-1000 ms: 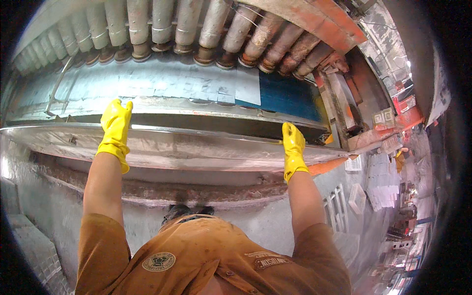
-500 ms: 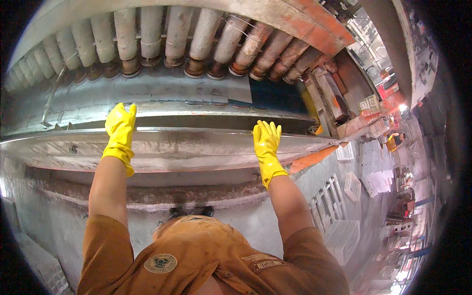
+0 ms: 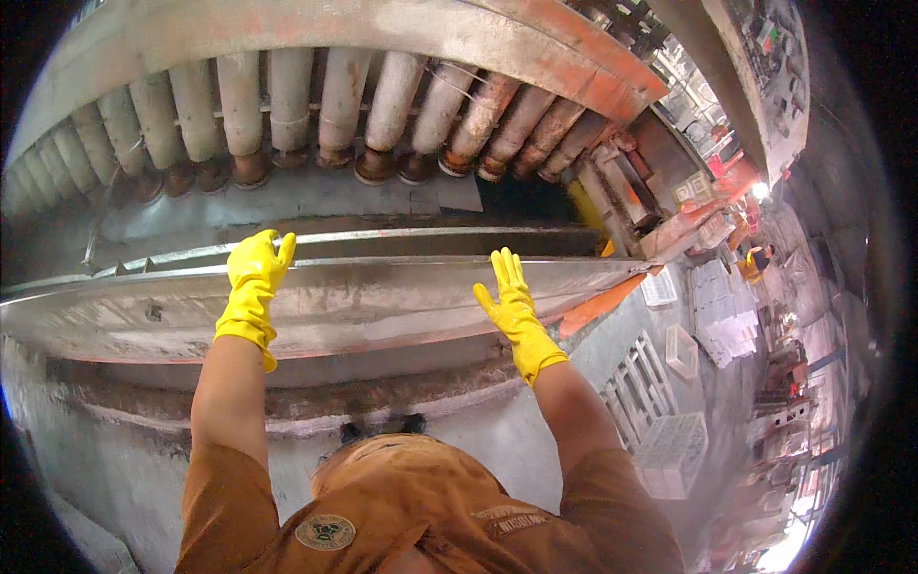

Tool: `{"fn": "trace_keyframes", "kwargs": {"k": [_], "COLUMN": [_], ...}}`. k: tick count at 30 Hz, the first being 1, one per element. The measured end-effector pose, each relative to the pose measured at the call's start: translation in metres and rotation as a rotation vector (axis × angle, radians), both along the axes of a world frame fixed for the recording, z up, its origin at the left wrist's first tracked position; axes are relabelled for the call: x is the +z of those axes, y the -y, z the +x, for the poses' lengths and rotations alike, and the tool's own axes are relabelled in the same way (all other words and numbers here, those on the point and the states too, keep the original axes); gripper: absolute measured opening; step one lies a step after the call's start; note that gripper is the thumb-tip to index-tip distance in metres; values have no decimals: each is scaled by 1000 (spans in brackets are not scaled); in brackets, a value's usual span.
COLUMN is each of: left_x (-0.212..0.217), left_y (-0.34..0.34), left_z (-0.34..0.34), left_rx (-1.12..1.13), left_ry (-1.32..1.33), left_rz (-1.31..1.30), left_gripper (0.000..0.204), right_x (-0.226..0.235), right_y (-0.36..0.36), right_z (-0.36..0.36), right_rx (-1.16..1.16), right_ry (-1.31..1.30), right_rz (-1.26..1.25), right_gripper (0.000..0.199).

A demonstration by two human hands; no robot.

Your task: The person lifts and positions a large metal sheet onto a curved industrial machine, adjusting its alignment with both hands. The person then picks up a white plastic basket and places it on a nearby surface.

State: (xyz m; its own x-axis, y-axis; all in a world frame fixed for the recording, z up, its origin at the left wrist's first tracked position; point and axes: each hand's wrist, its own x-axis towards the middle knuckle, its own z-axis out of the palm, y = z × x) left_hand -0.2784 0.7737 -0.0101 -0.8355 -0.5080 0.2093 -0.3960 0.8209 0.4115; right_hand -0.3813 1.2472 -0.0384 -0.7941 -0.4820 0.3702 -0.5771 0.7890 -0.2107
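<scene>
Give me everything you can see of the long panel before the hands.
The panel looks like dull grey metal, streaked with pinkish stains, with a thin bright upper edge and a small dark mark toward its left. It runs side to side, bowed in this view. The left hand and the spread right hand overlap its upper edge; contact is unclear.

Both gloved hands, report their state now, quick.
Left hand: at the metal rim, fingers partly curled; whether it grips cannot be told.
Right hand: open, fingers spread, holding nothing visible.
</scene>
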Motion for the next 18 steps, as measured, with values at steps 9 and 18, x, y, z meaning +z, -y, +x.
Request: {"fn": "trace_keyframes", "kwargs": {"k": [9, 18], "left_x": [-29, -15], "left_y": [5, 3], "left_z": [-6, 0], "left_rx": [-38, -38], "left_ry": [-152, -120], "left_rz": [-50, -34], "left_gripper": [51, 49], "right_x": [159, 471], "right_y": [-35, -33], "right_z": [-10, 9], "right_rx": [-179, 103], "right_ry": [-133, -657], "right_rz": [-435, -678], "right_gripper": [56, 31]}}
